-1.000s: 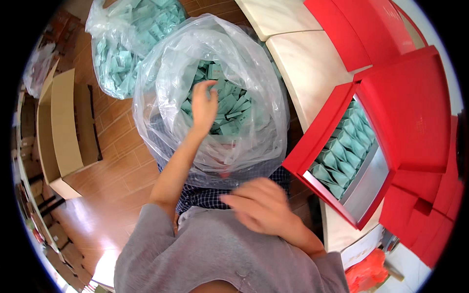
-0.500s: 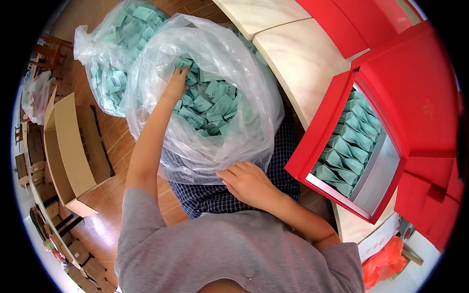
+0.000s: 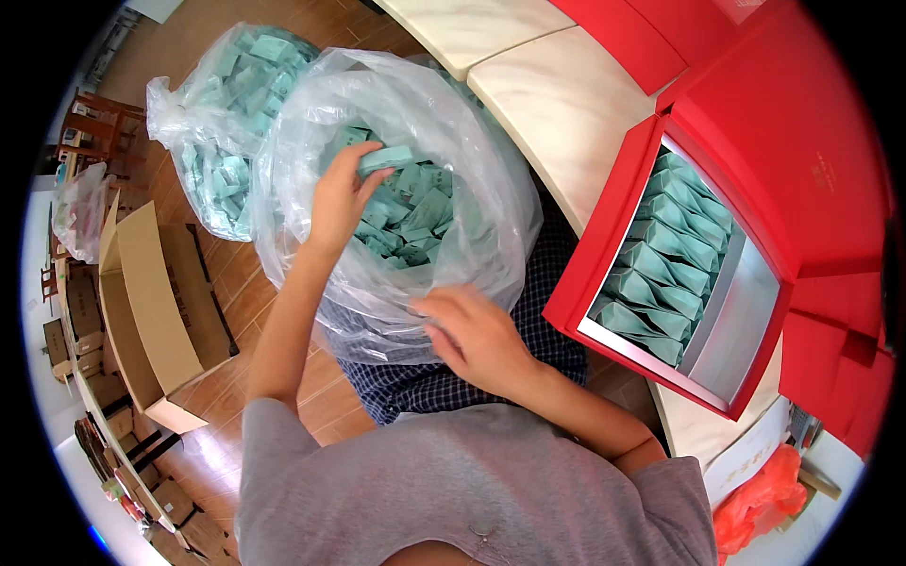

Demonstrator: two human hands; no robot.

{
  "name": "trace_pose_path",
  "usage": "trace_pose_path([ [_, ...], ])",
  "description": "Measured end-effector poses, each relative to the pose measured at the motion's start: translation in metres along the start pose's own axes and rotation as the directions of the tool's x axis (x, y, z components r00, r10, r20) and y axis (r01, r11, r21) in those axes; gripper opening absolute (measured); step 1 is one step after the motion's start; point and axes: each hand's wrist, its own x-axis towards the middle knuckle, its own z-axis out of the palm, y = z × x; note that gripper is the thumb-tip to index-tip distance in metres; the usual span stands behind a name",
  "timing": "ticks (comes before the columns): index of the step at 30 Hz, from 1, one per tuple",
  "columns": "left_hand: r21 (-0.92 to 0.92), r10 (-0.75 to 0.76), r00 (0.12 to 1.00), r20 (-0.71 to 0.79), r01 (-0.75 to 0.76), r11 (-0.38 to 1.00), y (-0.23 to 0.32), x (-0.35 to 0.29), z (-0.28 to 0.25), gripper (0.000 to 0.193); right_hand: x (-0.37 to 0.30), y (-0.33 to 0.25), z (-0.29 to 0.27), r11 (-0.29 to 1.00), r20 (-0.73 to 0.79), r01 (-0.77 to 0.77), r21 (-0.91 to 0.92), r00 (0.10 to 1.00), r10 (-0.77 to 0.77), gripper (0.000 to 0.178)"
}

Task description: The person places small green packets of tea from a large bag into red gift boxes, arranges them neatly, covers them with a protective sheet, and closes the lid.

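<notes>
Above the mouth of a big clear plastic bag [image 3: 481, 203], my left hand [image 3: 340, 193] pinches a pale green paper packet [image 3: 385, 159] between thumb and fingers. Many loose packets of the same green [image 3: 415, 212] fill the bag, which rests against my lap. My right hand [image 3: 477, 344] is by the bag's near edge, thumb and fingers apart with nothing seen between them; its fingertips are slightly blurred. To the right, an open red box [image 3: 604, 231] holds green packets [image 3: 665, 255] standing in rows, beside a bare silvery compartment [image 3: 741, 330].
A second clear bag of green packets [image 3: 222, 179] sits on the floor beyond, at the left. Nearer stands an open cardboard box [image 3: 156, 302]. A pale marbled table [image 3: 566, 113] bears several red boxes. At lower right lies an orange-red plastic bag [image 3: 760, 500].
My left hand has come up out of the pile with a green packet in it. My right hand has lifted slightly off the bag's edge and its fingers have parted.
</notes>
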Motion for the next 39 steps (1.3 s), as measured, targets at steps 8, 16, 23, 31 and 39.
trace_pose_path([
  [8,-0.817,-0.567,0.823,0.033,0.349,0.460,0.049,-0.064,-0.049,0.034,0.033,-0.015,-0.009,0.972,-0.253,0.028,-0.233,0.963,-0.088,0.071],
  [16,-0.947,-0.695,0.718,-0.033,0.201,0.252,0.092,-0.071,-0.026,0.041,0.026,-0.020,-0.014,0.486,0.409,-0.690,0.536,0.716,0.566,0.054],
  [23,-0.980,-0.734,0.650,0.198,0.104,-0.172,0.079,-0.067,-0.036,0.041,0.006,-0.030,-0.010,0.995,-0.511,-0.023,-0.095,0.859,-0.029,0.047],
  [31,-0.975,-0.576,0.788,0.219,0.201,-0.095,0.120,-0.088,-0.005,0.057,0.019,-0.019,0.040,0.790,-0.195,-0.026,-0.613,0.973,-0.119,0.063],
  [39,-0.959,-0.723,0.664,0.189,0.282,0.009,0.123,-0.079,-0.004,0.059,0.020,-0.060,-0.019,0.955,-0.355,-0.037,-0.296,0.932,-0.074,0.059],
])
